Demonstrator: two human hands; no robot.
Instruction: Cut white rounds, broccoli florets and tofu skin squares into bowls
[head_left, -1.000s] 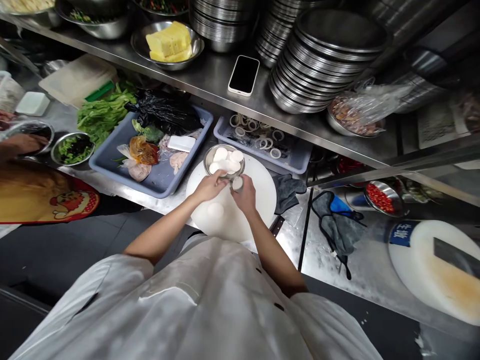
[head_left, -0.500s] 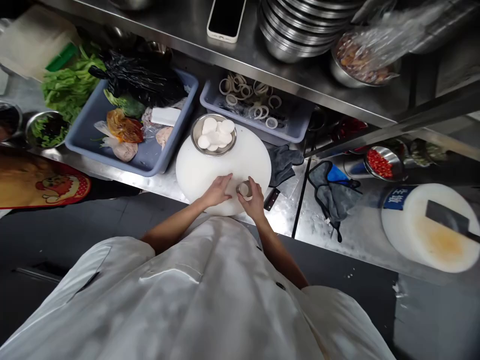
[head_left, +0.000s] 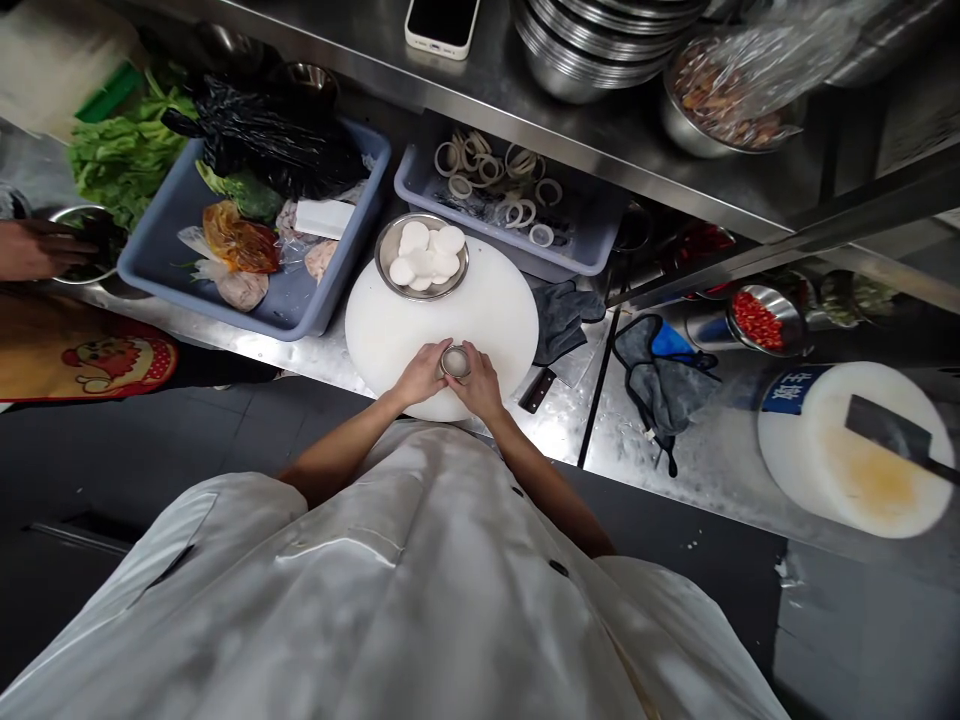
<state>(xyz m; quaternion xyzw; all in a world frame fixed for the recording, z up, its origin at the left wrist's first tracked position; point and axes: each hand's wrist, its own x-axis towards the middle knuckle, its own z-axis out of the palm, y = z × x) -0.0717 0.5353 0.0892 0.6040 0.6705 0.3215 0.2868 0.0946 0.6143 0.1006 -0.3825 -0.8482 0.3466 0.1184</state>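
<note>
Near the front edge of the round white cutting board [head_left: 480, 300], both hands close around a small round metal cutter [head_left: 455, 349] with something pale inside its rim. My left hand [head_left: 421, 376] grips it from the left, fingers curled against its side. From the other side, my right hand [head_left: 477, 384] wraps its fingers around the rim. At the back of the board stands a metal bowl [head_left: 384, 262] holding several white round slices [head_left: 427, 258]. A knife handle [head_left: 537, 391] lies just right of the board.
A blue-grey tub [head_left: 150, 270] with bagged food stands left; another tub [head_left: 577, 262] behind the board holds white rings [head_left: 461, 187]. Grey gloves [head_left: 559, 320] lie at the right. A metal shelf [head_left: 495, 95] overhangs the back. At far left, another person's hand [head_left: 45, 250] reaches over a bowl.
My right hand has brought the cutter leftwards to my left hand, which has closed on it from its spread pose. Another person's hand has come into view at far left.
</note>
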